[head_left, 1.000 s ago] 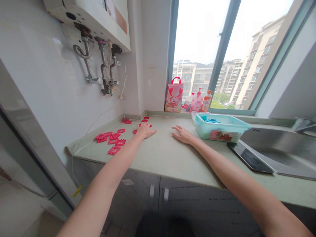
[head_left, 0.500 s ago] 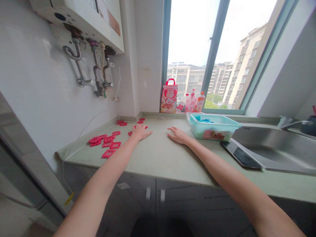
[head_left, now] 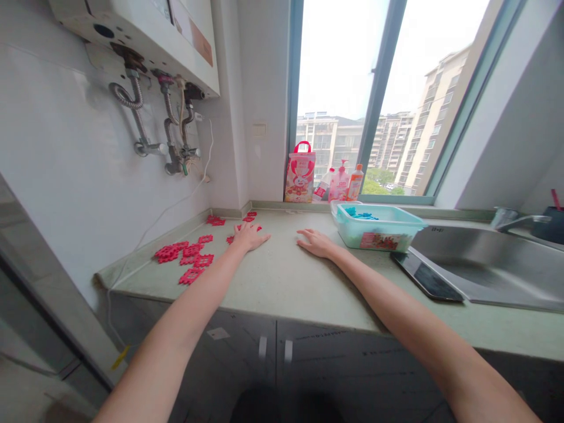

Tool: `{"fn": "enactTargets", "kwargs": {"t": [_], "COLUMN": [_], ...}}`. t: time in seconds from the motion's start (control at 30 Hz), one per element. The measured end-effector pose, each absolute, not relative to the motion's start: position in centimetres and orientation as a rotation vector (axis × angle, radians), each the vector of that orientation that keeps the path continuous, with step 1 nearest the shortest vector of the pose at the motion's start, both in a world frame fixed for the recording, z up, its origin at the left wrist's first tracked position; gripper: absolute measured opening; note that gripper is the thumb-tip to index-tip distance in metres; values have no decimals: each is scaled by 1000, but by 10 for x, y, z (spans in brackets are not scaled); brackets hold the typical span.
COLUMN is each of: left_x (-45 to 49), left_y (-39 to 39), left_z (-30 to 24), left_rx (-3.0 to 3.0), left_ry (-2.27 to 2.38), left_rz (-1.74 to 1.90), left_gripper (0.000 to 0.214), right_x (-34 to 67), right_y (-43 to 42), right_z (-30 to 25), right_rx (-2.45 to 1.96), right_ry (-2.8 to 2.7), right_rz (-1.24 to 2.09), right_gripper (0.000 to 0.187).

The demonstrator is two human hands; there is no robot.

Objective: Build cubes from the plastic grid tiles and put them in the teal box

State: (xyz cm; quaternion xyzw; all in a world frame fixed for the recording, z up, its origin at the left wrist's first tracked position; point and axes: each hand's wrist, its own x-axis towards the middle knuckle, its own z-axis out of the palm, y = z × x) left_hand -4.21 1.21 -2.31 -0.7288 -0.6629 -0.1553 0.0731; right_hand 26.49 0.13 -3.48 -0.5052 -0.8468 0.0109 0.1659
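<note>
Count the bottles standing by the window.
3: a tilted, pink-capped bottle just right of the pink bag, a pink pump bottle in the middle, and an orange bottle at the right. Any behind the bag would be hidden.

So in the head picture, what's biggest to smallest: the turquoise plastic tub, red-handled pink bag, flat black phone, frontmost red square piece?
Turquoise plastic tub
Red-handled pink bag and flat black phone: too alike to rank; the phone is nearer
Frontmost red square piece

Head view faces forward; angled down over countertop (head_left: 286, 282).
</note>
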Motion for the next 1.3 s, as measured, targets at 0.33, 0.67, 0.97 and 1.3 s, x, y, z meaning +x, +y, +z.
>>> {"fn": "enactTargets", "kwargs": {"t": [0.33,0.67,0.97,1.3], "left_x": [-41,-111,-136,-140], "left_y": [10,23,38,43], "left_z": [-19,9,-4,-15], "left_rx": [-2176,-1911,-1766,-1675], "left_ry": [-1935,-2109,-2302,-2243], "left_rz": [-524,-686,-727,-789], "left_gripper": [80,66,70,78], "right_x": [265,265,265,266], "right_y": [2,2,-2,-3], "right_z": [-34,-33,-29,-29], "right_rx": [-1419,-1383,-1402,-1396], "right_ry": [-2441,-2450,-2465,-2453], "right_rz": [20,10,15,43], "right_gripper": [58,56,57,56]}}
